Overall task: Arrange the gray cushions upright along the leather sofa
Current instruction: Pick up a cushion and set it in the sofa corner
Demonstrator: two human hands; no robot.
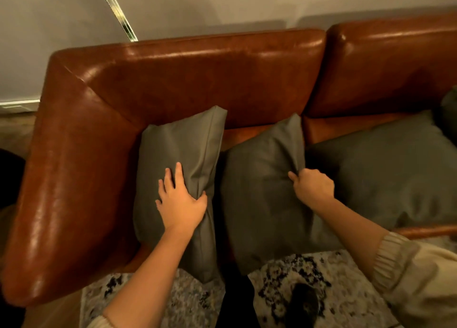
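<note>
A brown leather sofa (197, 75) fills the view, its left armrest at the left. Three gray cushions lie on its seat. The left cushion (183, 144) rests by the armrest; my left hand (181, 201) pinches its right edge, fingers spread over its face. The middle cushion (259, 184) lies next to it; my right hand (312, 185) is closed on its right edge. The right cushion (395, 169) lies flat on the second seat. A fourth gray cushion (450, 115) peeks in at the far right edge.
A patterned gray rug (321, 290) covers the floor in front of the sofa. A pale wall (222, 3) stands behind the backrest. A metal pole (118, 11) leans at the upper left. Something dark lies on the rug below.
</note>
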